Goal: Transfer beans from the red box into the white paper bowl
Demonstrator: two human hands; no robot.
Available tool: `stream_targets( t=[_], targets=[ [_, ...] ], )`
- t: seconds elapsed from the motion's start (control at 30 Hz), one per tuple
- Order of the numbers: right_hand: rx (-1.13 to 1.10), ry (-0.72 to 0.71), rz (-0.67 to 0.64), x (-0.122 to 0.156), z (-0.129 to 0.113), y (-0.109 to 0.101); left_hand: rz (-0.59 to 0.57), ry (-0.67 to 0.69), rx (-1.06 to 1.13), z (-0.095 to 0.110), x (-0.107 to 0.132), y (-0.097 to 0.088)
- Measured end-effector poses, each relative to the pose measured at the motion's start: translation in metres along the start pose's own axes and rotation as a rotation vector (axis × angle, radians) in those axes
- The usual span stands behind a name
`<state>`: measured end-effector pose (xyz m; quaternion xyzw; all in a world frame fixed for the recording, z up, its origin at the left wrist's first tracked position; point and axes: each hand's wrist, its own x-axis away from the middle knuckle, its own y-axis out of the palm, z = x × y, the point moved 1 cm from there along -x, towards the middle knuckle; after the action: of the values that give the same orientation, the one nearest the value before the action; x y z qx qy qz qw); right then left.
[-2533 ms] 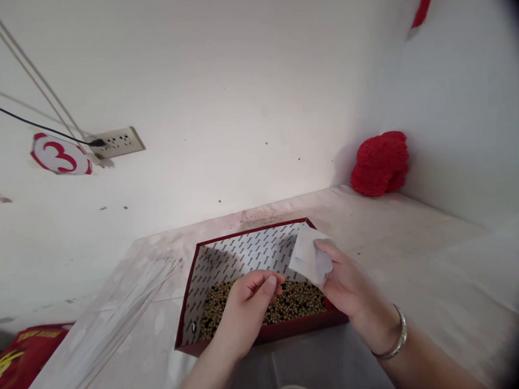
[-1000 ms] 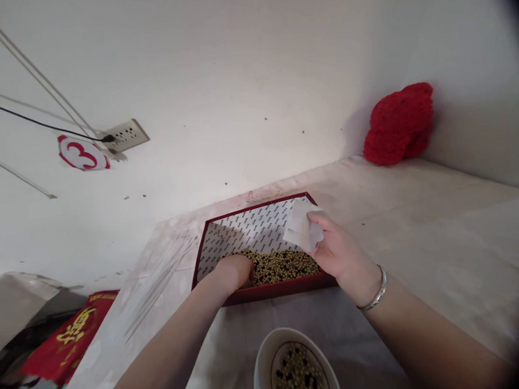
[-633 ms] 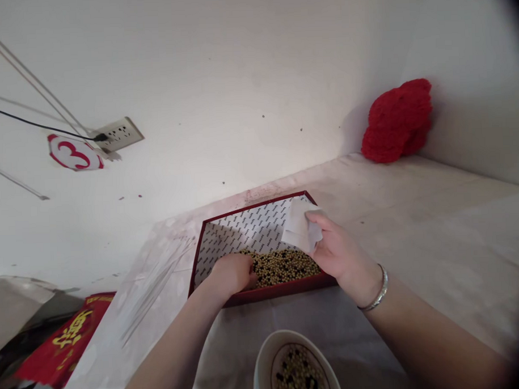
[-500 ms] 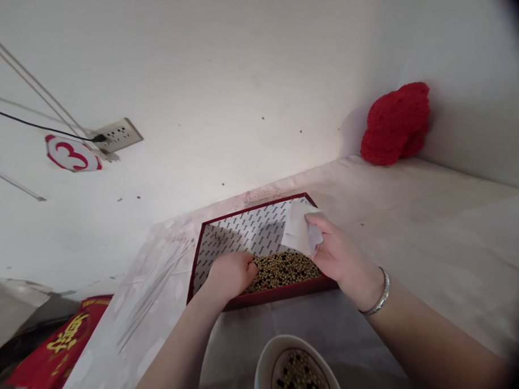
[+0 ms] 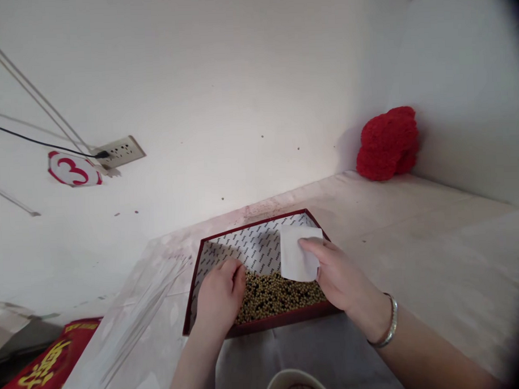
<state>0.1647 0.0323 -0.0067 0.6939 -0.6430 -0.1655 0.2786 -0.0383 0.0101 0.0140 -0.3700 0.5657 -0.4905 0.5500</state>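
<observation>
A shallow dark red box (image 5: 264, 326) with a patterned white lining lies on the table and holds a heap of yellow and dark beans (image 5: 275, 296). My left hand (image 5: 219, 298) is curled down into the beans at the box's left side, fingers closed together. My right hand (image 5: 339, 279) pinches a small white card (image 5: 295, 260) upright over the beans at the right side of the box. A silver bracelet sits on my right wrist. The rim of a white bowl (image 5: 291, 383) shows at the bottom edge, just in front of the box.
The table (image 5: 414, 234) is covered with pale cloth and meets white walls at the back and right. A red fluffy object (image 5: 387, 143) sits in the far corner. A wall socket (image 5: 122, 151) and a round "3" sign (image 5: 73, 170) are on the left wall. Red printed packaging (image 5: 40, 369) lies lower left.
My left hand has gone from a raised pinch down into the beans and stays there. The white card has shifted lower toward the beans. The view tilted up, so the bowl is mostly out of frame.
</observation>
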Motion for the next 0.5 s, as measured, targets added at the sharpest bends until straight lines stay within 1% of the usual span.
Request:
stream_targets(
  t=[0.07, 0.17, 0.23, 0.3, 0.37, 0.4, 0.5],
  targets=[
    [0.039, -0.007, -0.015, 0.001, 0.002, 0.001, 0.086, -0.013, 0.094, -0.003, 0.002, -0.002],
    [0.107, 0.006, -0.046, 0.004, 0.004, 0.004, 0.317, -0.008, 0.296, -0.001, 0.008, -0.006],
    [0.174, 0.013, -0.08, 0.006, 0.004, 0.006, 0.466, 0.05, 0.369, 0.008, 0.014, -0.009],
    [0.236, 0.028, -0.149, 0.008, 0.004, 0.007, 0.564, 0.148, 0.381, 0.02, 0.02, -0.01],
    [0.263, 0.052, -0.237, 0.01, 0.003, 0.008, 0.602, 0.251, 0.36, 0.034, 0.024, -0.009],
    [0.266, 0.063, -0.277, 0.011, 0.004, 0.008, 0.603, 0.29, 0.347, 0.04, 0.024, -0.007],
    [0.297, 0.078, -0.354, 0.013, 0.005, 0.007, 0.582, 0.342, 0.312, 0.051, 0.024, -0.002]
  ],
)
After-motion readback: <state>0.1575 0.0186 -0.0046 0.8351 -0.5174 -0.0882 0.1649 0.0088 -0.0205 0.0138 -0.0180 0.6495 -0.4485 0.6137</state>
